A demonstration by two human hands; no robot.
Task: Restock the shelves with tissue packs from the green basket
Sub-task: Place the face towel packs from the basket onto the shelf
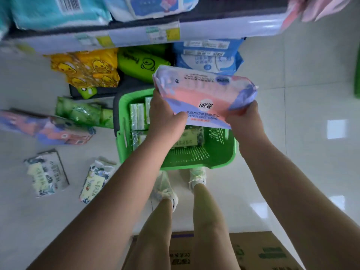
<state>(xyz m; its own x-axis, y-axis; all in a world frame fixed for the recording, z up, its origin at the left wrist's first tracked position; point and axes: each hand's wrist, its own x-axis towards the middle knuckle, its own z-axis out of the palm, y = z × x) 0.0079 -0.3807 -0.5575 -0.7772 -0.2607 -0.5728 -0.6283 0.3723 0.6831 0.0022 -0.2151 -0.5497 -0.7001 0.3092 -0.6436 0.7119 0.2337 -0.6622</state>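
Head view shows the shelf unit (224,29) across the 12 o'clock edge, its price-label rail facing you, with blue and white packs already on its upper board. Below it the bottom tier holds yellow duck-print packs (85,70), a green roll pack (140,64) and a blue pack (208,57).

The green basket (222,152) stands on the floor at centre, just ahead of your feet. Green tissue packs (137,114) remain standing along its 9 o'clock wall, so the task looks only partly done.

You hold the pink-and-lilac cotton towel pack (202,96) above the basket, toward its 12 o'clock rim and clear of it. Your left hand (165,115) curls round the pack's 9 o'clock end; your right hand (243,115) pinches the crumpled film at the 3 o'clock end.

To place it well:
1. Shift the right hand from loose film onto the pack body; film alone may slip or tear.
2. Keep the pack level as you lift.
3. Matching pink packs (296,10) show at 1 o'clock on the upper shelf; this is probably the target row.
4. Slide it in label outward.

Loose packs (64,131) lie on the floor at 9 o'clock; step clear of them.
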